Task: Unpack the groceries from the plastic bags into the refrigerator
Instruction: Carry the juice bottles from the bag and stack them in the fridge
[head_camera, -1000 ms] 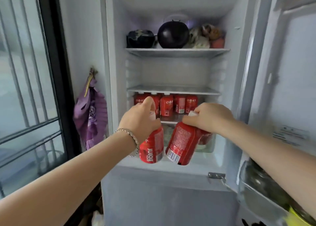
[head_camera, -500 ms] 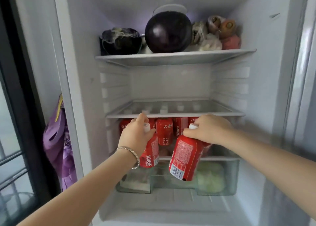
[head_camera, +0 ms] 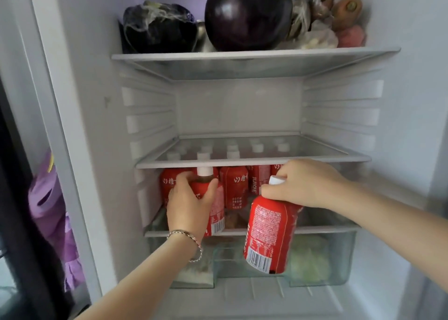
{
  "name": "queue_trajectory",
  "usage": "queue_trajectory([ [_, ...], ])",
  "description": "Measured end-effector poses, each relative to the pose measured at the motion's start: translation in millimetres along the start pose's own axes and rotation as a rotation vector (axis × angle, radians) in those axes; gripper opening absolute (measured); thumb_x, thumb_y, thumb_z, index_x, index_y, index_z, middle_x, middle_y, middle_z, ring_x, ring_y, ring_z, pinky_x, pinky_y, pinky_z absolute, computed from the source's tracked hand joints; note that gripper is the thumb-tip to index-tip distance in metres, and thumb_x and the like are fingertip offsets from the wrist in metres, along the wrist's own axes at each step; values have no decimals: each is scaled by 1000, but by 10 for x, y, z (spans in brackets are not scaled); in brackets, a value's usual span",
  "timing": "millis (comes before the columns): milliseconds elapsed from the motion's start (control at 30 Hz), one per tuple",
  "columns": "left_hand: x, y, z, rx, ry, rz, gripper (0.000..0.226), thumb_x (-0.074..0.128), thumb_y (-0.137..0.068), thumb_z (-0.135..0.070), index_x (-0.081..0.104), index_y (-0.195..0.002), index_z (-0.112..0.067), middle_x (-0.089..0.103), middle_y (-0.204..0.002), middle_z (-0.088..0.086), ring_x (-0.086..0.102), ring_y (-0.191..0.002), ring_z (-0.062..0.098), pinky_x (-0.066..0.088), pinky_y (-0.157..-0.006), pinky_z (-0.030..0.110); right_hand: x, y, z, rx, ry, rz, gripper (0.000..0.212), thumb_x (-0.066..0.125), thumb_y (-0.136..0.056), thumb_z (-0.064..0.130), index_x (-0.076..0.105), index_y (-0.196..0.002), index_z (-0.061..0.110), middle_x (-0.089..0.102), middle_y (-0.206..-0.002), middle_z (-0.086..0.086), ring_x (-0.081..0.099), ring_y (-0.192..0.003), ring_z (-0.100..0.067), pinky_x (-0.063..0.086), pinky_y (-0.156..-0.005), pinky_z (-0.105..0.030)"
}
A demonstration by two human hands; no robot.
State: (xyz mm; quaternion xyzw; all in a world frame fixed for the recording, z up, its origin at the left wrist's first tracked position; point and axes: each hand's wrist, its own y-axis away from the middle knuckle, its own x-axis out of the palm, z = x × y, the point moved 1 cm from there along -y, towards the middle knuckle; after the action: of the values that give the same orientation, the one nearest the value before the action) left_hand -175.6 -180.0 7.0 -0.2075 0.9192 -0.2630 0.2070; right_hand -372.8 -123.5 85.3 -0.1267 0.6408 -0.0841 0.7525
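Observation:
The refrigerator stands open in front of me. My left hand [head_camera: 190, 203] grips a red juice bottle with a white cap [head_camera: 214, 213] upright at the front left of the lowest shelf [head_camera: 322, 230]. My right hand [head_camera: 303, 186] holds a second red juice bottle [head_camera: 270, 235] by its neck, tilted and hanging in front of that shelf's edge. Several more red juice bottles [head_camera: 235, 186] stand in a row behind them. No plastic bag is in view.
The middle glass shelf [head_camera: 254, 162] carries nothing. On the top shelf [head_camera: 242, 55] sit a round dark eggplant [head_camera: 247, 14], a dark bagged vegetable [head_camera: 157, 26] and carrots [head_camera: 344, 12]. A clear crisper drawer [head_camera: 339, 259] below holds pale greens. A purple cloth [head_camera: 51, 213] hangs at the left.
Both hands have moved deeper toward the lowest shelf. The left bottle now stands on the shelf among the others, and the camera has come closer to the refrigerator.

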Motion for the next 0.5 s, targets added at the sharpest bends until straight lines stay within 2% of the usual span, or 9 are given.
queue_trajectory([
  [67,-53,-42,43,54,-49,-65,49,62,-83,-39,45,-120,-13,55,-115,4,52,-106,23,48,-88,41,8,10,33,-2,7,-12,52,48,-64,70,64,-65,20,65,-66,9,60,-63,-8,38,-52,-23],
  [167,-149,-49,117,254,-309,-150,29,63,-83,-11,53,-110,-5,50,-120,17,49,-109,36,48,-84,48,19,33,75,-12,21,-29,50,47,-63,70,58,-59,21,62,-64,9,58,-63,-8,37,-51,-23],
  [200,-165,-46,165,355,-450,-140,34,70,-74,-1,57,-105,-4,51,-120,21,50,-107,42,48,-82,50,19,38,80,-15,20,-36,50,47,-62,69,57,-58,21,61,-63,9,57,-63,-8,36,-51,-23],
  [267,-201,-48,269,538,-736,-66,65,83,-46,8,65,-106,-5,58,-113,24,56,-99,44,48,-79,53,21,46,87,-18,16,-43,49,48,-62,69,57,-58,21,60,-63,8,56,-62,-8,35,-50,-23],
  [333,-271,-58,335,658,-928,-27,88,85,-31,8,65,-115,-7,63,-107,23,62,-90,41,50,-74,50,31,51,82,-22,9,-39,49,46,-62,70,58,-59,22,61,-64,9,57,-63,-8,34,-50,-23],
  [367,-302,-63,346,691,-983,-30,90,84,-31,6,64,-117,-7,63,-106,23,62,-88,40,51,-72,47,34,56,77,-25,5,-37,50,46,-61,70,58,-59,22,61,-64,9,57,-62,-7,34,-49,-23],
  [433,-327,-41,311,720,-1065,-35,81,82,-38,-1,64,-116,-5,63,-106,22,62,-86,39,52,-68,43,33,75,59,-30,-4,-47,50,46,-61,70,59,-59,21,60,-63,9,56,-61,-7,33,-49,-23],
  [500,-297,-8,243,701,-1130,-22,62,79,-52,-17,65,-110,-2,63,-106,20,61,-87,37,50,-66,40,29,97,40,-33,-8,-57,50,46,-61,69,59,-57,21,60,-62,9,56,-61,-8,34,-50,-23],
])
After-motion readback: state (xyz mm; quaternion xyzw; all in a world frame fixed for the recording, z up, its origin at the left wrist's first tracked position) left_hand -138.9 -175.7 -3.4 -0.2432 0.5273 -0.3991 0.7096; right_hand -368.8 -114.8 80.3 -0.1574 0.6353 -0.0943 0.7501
